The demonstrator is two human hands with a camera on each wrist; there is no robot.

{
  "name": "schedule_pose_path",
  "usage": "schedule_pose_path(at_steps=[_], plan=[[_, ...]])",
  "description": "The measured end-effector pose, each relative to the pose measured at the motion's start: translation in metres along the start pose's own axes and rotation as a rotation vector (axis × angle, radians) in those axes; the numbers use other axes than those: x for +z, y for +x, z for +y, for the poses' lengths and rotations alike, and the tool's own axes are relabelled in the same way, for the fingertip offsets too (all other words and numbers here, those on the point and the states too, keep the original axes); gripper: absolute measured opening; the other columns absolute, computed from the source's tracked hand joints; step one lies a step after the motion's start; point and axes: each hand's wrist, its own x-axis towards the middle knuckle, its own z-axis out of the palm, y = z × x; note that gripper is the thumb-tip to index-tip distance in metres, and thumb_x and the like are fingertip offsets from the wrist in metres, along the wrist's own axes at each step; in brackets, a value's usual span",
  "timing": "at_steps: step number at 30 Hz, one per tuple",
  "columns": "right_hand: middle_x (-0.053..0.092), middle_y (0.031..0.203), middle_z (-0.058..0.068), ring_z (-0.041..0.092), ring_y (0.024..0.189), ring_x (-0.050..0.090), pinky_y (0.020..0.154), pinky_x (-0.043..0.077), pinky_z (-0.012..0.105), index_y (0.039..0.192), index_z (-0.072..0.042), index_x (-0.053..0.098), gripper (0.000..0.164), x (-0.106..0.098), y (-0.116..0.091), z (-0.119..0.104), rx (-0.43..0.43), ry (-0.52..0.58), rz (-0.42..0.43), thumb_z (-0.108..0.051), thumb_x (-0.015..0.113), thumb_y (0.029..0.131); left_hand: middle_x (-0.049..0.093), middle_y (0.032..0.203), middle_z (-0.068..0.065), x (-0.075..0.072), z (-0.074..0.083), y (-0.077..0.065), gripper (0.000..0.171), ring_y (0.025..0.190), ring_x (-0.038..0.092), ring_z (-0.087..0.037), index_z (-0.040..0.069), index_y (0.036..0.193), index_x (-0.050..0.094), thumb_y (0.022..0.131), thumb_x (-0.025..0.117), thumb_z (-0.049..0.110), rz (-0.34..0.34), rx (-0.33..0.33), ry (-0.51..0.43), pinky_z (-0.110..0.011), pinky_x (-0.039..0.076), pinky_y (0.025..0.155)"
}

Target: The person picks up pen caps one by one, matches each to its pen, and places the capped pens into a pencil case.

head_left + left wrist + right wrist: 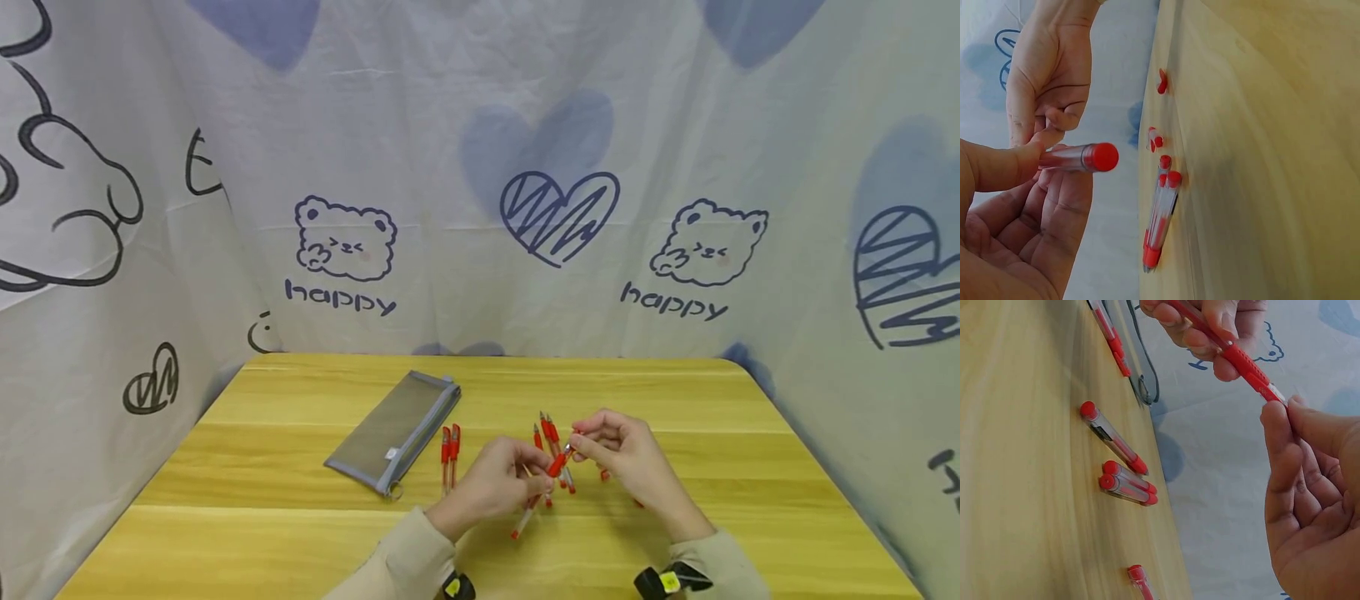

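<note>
My left hand grips a clear-barrelled pen with a red grip around its barrel; the red end plug faces the left wrist camera. Thumb and index finger of my right hand pinch a small red pen cap at the pen's tip, mostly hidden by the fingertips. The right wrist view shows the pen slanting between both hands, above the table. Behind and below the hands lie several similar pens with red ends, silvery tips pointing away.
Left of the hands, two red pens lie side by side. Further left is a grey zippered mesh pouch. Small red pieces lie under the right hand on the wooden table. A printed curtain hangs around the back and sides.
</note>
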Motion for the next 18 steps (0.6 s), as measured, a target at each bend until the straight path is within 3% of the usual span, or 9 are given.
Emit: schedule_pose_path(at_steps=[5, 18], plan=[[0.080, 0.099, 0.021, 0.009, 0.078, 0.077, 0.070, 0.063, 0.028, 0.112, 0.008, 0.070, 0.018, -0.0025, 0.0007, 0.0000, -0.021, 0.008, -0.027, -0.006, 0.073, 0.101, 0.075, 0.083, -0.010, -0.0001, 0.0011, -0.0002, 0.012, 0.060, 0.064, -0.011, -0.008, 0.106, 0.078, 0.095, 0.074, -0.005, -0.016, -0.017, -0.048, -0.020, 0.053, 0.055], [0.078, 0.096, 0.013, 0.011, 0.080, 0.077, 0.067, 0.062, 0.025, 0.110, 0.011, 0.067, 0.017, -0.0075, -0.0005, 0.0001, -0.068, 0.030, -0.095, -0.002, 0.072, 0.100, 0.073, 0.080, -0.005, -0.0003, 0.0056, -0.0025, 0.016, 0.061, 0.065, -0.012, -0.010, 0.109, 0.077, 0.094, 0.073, -0.007, -0.064, -0.091, -0.190, -0.022, 0.059, 0.059]])
